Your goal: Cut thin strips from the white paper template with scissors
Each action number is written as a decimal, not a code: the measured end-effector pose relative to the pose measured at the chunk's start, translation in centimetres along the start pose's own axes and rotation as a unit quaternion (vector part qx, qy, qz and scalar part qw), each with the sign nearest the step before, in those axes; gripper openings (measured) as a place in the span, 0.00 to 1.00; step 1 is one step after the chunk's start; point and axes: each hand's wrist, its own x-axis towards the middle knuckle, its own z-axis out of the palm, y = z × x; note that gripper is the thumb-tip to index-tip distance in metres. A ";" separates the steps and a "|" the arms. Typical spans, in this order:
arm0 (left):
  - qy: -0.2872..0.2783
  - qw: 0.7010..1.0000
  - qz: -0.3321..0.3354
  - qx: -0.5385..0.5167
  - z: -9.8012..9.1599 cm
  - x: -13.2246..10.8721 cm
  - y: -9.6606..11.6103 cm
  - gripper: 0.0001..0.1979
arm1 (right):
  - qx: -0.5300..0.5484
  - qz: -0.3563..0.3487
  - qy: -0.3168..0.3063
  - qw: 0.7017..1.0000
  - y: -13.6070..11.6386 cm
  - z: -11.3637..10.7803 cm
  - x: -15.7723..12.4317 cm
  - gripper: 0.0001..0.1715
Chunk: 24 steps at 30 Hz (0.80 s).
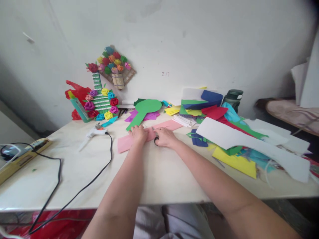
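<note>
A long pink paper strip (124, 143) lies slantwise on the white table (159, 179). My left hand (138, 134) presses on the strip with its fingers spread. My right hand (164, 136) is closed round small scissors (156, 138) with dark handle loops; their tip rests over the strip, just right of my left hand. Beyond my hands lies a green paper shape (147, 108) with a round head and a narrow stem, its lower end near my left fingers. Purple paper (152, 115) shows beneath it.
A glue gun (96, 132) with a black cord lies left, near a power strip (42, 146). Paper-flower decorations (102, 103) and a glue bottle (79, 106) stand behind. Coloured sheets, a white cutout (224, 132) and a dark green bottle (233, 98) crowd the right side.
</note>
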 end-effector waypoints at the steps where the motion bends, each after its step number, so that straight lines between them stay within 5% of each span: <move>1: 0.002 1.000 0.000 0.001 -0.1 -0.1 0.1 0.18 | 0.006 0.004 0.018 1.000 0.1 -0.1 0.0 0.28; 12: -0.013 1.000 0.000 0.008 -0.8 0.0 0.5 0.15 | 0.001 0.179 0.179 0.967 4.5 -0.9 0.4 0.27; 20: 0.049 0.997 0.065 0.005 -2.1 -0.2 1.1 0.16 | -0.041 0.266 0.045 0.962 8.6 -1.1 0.2 0.19; 24: 0.085 0.993 0.081 -0.018 -2.4 0.0 0.8 0.14 | -0.070 0.255 0.044 0.963 9.3 -1.1 0.1 0.19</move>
